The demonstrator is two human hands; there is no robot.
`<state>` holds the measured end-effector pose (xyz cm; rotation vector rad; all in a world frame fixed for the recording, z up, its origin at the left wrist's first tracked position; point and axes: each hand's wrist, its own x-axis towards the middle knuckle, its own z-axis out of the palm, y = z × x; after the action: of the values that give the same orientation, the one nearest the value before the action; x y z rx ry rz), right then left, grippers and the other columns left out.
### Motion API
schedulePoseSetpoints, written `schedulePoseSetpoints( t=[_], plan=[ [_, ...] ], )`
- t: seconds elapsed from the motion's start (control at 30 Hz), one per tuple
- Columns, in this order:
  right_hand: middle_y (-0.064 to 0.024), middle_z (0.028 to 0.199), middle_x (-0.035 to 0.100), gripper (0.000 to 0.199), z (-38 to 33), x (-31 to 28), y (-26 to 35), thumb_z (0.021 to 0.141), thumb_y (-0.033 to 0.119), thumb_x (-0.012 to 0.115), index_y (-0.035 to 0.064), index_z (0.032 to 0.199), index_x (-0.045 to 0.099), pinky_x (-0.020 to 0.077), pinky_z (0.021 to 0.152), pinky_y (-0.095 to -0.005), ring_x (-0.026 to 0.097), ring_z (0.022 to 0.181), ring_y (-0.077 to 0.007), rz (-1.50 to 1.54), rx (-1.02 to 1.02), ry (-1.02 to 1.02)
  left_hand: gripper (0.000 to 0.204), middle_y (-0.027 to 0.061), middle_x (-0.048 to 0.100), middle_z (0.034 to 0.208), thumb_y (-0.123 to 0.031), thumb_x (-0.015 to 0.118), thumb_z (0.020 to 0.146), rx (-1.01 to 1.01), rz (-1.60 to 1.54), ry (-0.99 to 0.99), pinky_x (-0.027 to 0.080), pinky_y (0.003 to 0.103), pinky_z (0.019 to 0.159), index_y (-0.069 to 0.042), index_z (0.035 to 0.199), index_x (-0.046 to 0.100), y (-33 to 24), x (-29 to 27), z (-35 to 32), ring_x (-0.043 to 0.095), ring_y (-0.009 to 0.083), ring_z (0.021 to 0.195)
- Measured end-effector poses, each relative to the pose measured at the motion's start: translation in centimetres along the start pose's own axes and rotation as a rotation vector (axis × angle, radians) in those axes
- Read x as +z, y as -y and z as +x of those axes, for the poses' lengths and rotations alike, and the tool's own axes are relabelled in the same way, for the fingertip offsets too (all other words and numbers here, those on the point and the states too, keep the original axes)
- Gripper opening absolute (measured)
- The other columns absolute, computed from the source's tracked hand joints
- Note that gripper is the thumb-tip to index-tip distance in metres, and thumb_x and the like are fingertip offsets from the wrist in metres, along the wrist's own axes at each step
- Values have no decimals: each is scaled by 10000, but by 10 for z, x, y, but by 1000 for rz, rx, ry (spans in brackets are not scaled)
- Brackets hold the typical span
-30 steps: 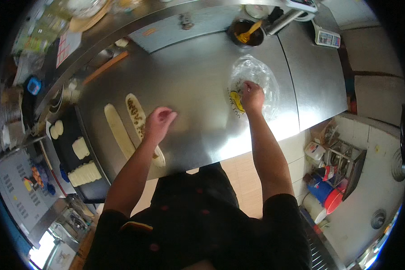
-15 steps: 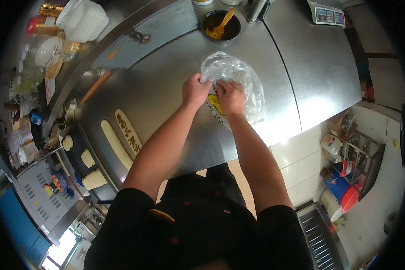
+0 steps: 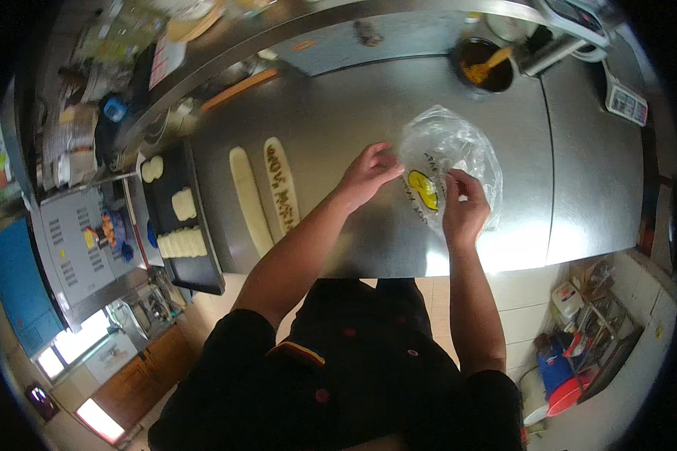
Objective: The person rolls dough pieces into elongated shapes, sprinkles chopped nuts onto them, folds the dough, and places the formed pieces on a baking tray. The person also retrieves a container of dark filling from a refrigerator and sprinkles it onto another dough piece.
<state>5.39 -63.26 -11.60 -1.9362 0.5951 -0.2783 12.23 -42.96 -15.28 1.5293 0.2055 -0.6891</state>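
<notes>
A clear plastic bag (image 3: 470, 143) with a yellow printed patch lies on the steel worktop (image 3: 353, 105), something pale inside it. My right hand (image 3: 465, 210) is over the bag's near part, thumb and fingertips pinched together. What they pinch is too small to make out. Beside the bag's left edge my left hand (image 3: 367, 179) has its fingers loosely curled and apart, with nothing seen in them. Left of that hand lie two long dough strips: a plain one (image 3: 248, 197) and one dotted with brown bits (image 3: 282, 184).
A dark baking tray (image 3: 195, 270) with dough pieces stands at the left. At the back are a wooden stick (image 3: 237, 89), a bowl of dark liquid (image 3: 496, 81) with a yellow brush (image 3: 489, 66), and a scale (image 3: 626, 104) at the far right. A metal shelf (image 3: 308, 34) overhangs the back.
My hands have drawn apart: the left has come off the bag, and the right has lifted into a pinch above it. The whole view has turned and shifted toward the left side.
</notes>
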Motion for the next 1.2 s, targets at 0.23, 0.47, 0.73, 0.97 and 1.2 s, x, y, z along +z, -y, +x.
schedulePoseSetpoints(
  t=[0.23, 0.47, 0.73, 0.97, 1.2],
  plan=[
    [-134, 976, 753, 147, -86, 129, 34, 898, 141, 739, 70, 1026, 756, 575, 768, -356, 733, 863, -275, -10, -103, 612, 477, 138, 627, 1271, -185, 686, 949, 35, 686, -528, 506, 408, 1004, -13, 1369, 541, 52, -188, -110, 621, 271, 1182],
    [-126, 962, 758, 145, -116, 289, 38, 870, 171, 754, 87, 987, 766, 575, 769, -377, 734, 858, -267, -300, -153, 822, 604, 237, 471, 1477, -207, 673, 879, 327, 1162, -371, 346, 506, 1167, 14, 1412, 496, 106, -202, -167, 436, 407, 1380],
    [-167, 1115, 704, 344, -66, 321, 57, 861, 74, 678, 83, 1204, 657, 561, 861, -399, 693, 1012, -335, -248, -285, 617, 543, 207, 517, 1451, -65, 657, 890, 360, 752, -396, 390, 482, 1146, -10, 1408, 504, 73, -276, -120, 488, 401, 1344],
    [-164, 1265, 648, 425, -60, 364, 84, 863, -18, 601, 99, 1271, 603, 535, 939, -433, 619, 1165, -395, -312, -428, 752, 515, 223, 657, 1247, -12, 615, 885, 180, 592, -235, 477, 447, 1061, -10, 1390, 508, 32, -304, -28, 612, 358, 1217],
    [-147, 1078, 704, 201, -54, 359, 72, 871, 22, 630, 84, 1045, 712, 566, 869, -443, 682, 1008, -379, -458, -432, 772, 232, 150, 678, 1062, -13, 657, 847, 307, 662, -277, 533, 437, 915, -54, 1074, 679, 50, -311, -29, 655, 349, 1025]
  ],
)
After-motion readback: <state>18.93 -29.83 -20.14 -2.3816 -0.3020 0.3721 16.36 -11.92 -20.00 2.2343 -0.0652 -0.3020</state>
